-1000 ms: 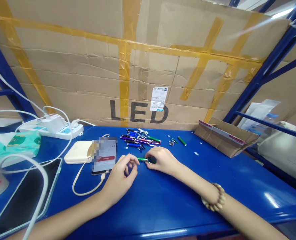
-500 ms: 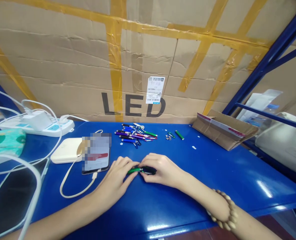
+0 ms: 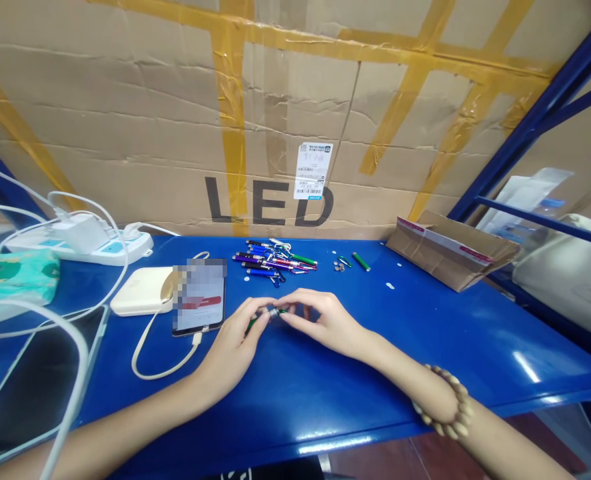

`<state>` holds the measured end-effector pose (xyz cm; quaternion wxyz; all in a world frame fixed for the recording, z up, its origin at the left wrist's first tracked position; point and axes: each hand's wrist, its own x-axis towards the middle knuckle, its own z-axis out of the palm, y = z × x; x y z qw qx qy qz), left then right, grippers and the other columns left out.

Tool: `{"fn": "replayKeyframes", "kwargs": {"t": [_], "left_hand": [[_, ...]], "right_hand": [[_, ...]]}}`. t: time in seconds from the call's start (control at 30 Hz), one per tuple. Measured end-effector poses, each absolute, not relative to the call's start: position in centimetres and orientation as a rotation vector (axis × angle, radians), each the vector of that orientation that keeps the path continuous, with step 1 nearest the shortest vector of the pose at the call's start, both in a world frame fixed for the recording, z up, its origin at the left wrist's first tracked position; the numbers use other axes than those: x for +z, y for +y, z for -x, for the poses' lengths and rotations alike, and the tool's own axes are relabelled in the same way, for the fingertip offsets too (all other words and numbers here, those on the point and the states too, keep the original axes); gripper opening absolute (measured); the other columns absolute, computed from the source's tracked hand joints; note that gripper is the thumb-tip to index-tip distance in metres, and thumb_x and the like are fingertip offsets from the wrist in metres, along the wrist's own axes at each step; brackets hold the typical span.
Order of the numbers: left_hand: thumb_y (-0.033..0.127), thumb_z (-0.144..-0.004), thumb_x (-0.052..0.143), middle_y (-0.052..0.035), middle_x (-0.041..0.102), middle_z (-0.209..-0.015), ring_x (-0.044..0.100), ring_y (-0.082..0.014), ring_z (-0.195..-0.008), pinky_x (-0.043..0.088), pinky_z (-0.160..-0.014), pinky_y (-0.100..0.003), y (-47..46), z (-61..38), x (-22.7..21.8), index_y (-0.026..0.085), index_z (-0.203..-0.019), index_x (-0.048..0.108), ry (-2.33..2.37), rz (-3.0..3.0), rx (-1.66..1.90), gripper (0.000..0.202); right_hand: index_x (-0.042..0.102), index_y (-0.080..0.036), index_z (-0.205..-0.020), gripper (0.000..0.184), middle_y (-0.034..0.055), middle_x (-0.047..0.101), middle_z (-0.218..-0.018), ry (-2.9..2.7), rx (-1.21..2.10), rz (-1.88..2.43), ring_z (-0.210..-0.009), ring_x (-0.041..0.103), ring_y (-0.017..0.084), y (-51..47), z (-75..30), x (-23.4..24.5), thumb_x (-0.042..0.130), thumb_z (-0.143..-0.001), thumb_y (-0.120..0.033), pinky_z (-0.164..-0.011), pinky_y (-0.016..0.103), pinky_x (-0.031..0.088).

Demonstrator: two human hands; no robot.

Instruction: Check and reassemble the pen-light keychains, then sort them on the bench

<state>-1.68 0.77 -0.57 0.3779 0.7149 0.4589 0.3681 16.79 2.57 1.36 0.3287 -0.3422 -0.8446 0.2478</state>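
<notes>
My left hand (image 3: 248,323) is closed round a slim green metal tube (image 3: 250,324) with a silver end, which looks like a keychain flashlight. Fingers cover most of its body. At the silver end, the thumb and fingertips of my right hand (image 3: 320,317) pinch a small green clip (image 3: 283,311), largely hidden. Whether clip and tube are joined I cannot tell. Beyond my hands lies a pile of similar metal tubes (image 3: 262,260) in blue, purple, black, red and green, several with carabiners. To its right are a loose green tube (image 3: 360,261), a green carabiner (image 3: 344,261) and small round button cells (image 3: 339,267).
A phone (image 3: 200,300) joined by a cable to a cream power bank (image 3: 142,291) lies left of my hands. Farther left are a white power strip (image 3: 125,250), cables and a green tissue pack (image 3: 20,277). An open cardboard box (image 3: 440,253) stands right; a big carton (image 3: 150,133) backs the blue table (image 3: 375,400).
Both hands have moved slightly up the picture with the green tube. It is tilted more now, and less of the clip shows at my right fingers. The view has shifted a little.
</notes>
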Motion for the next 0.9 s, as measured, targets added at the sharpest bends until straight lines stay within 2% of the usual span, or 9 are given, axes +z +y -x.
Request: {"fn": "replayKeyframes", "kwargs": {"t": [0.13, 0.4, 0.57, 0.9], "left_hand": [[0.034, -0.087, 0.040, -0.0054, 0.059, -0.107, 0.054, -0.0191, -0.102, 0.040, -0.089, -0.032, 0.74, 1.61, -0.56, 0.020, -0.114, 0.051, 1.164, -1.684, 0.947, 0.032], [0.038, -0.085, 0.043, -0.0064, 0.059, -0.113, 0.054, -0.0195, -0.102, 0.040, -0.089, -0.032, 0.79, 1.56, -0.48, 0.019, -0.116, 0.050, 1.110, -1.564, 0.964, 0.037], [0.039, -0.085, 0.044, -0.0054, 0.060, -0.107, 0.055, -0.0197, -0.102, 0.040, -0.089, -0.031, 0.61, 1.44, -0.26, 0.020, -0.115, 0.050, 1.106, -1.530, 0.961, 0.037], [0.041, -0.082, 0.047, -0.0061, 0.057, -0.114, 0.052, -0.0206, -0.107, 0.037, -0.094, -0.034, 0.66, 1.39, -0.31, 0.020, -0.111, 0.054, 1.147, -1.535, 1.013, 0.036]], "right_hand": [[0.058, -0.017, -0.106, 0.028, 0.0033, 0.066, -0.091, -2.074, 0.895, 0.934, -0.077, 0.061, 0.010, 2.59, -16.57, 1.28, 0.060, -0.080, -0.025, -0.059, 0.019, 0.046], [0.054, -0.020, -0.106, 0.029, 0.0035, 0.065, -0.093, -2.011, 1.007, 0.931, -0.085, 0.061, 0.012, 2.60, -16.49, 1.12, 0.060, -0.078, -0.026, -0.060, 0.021, 0.046], [0.051, -0.020, -0.106, 0.033, 0.0026, 0.062, -0.090, -1.971, 1.102, 0.920, -0.083, 0.060, 0.012, 2.58, -16.54, 1.01, 0.063, -0.076, -0.027, -0.062, 0.022, 0.047], [0.058, -0.018, -0.108, 0.029, 0.0040, 0.062, -0.094, -1.973, 1.041, 0.943, -0.074, 0.056, 0.010, 2.61, -16.46, 1.09, 0.056, -0.081, -0.029, -0.063, 0.023, 0.047]]}}
